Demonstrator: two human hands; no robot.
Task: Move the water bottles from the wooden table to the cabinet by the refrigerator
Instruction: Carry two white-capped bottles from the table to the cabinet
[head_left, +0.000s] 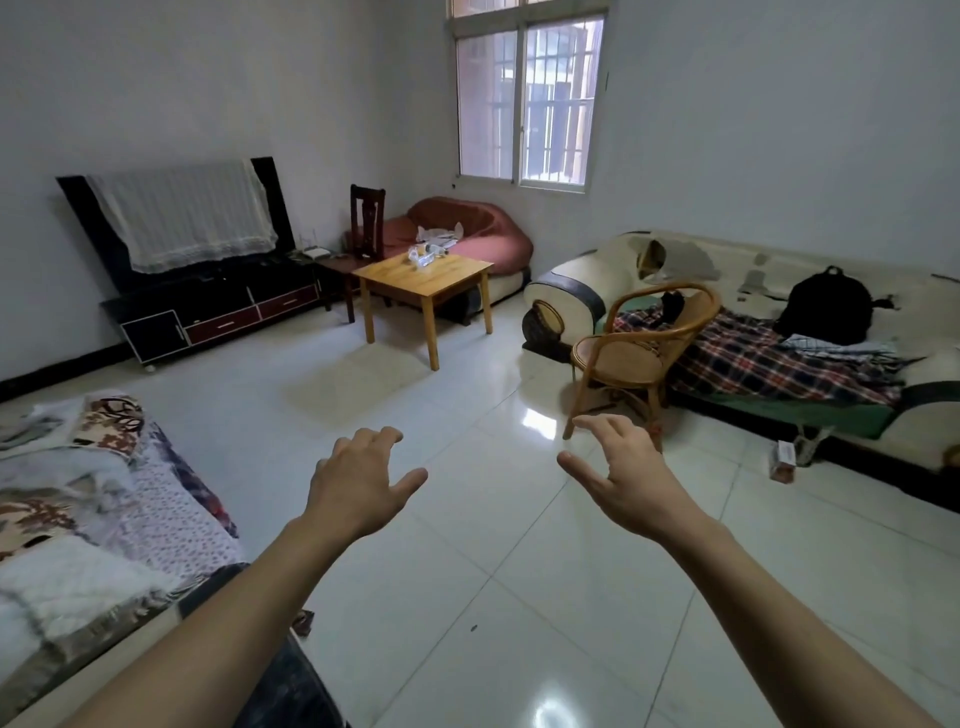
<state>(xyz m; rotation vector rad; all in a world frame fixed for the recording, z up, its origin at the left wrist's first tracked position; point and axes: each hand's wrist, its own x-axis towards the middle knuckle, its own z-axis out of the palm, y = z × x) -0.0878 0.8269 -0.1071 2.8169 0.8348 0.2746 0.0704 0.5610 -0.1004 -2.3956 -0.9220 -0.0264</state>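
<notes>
A light wooden table (447, 283) stands across the room near the far wall. On its far corner lie clear plastic water bottles (423, 255), small and hard to count from here. My left hand (358, 483) and my right hand (621, 475) are stretched out in front of me over the tiled floor, both empty with fingers spread. Both hands are far short of the table. No refrigerator or cabinet beside one is in view.
A rattan chair (639, 353) stands right of the table, before a long cream sofa (753, 270) with a plaid blanket and a black backpack (823, 306). A black TV stand (218, 306) lines the left wall. A covered sofa (93, 499) sits at my near left. White floor tiles (467, 519) stretch ahead.
</notes>
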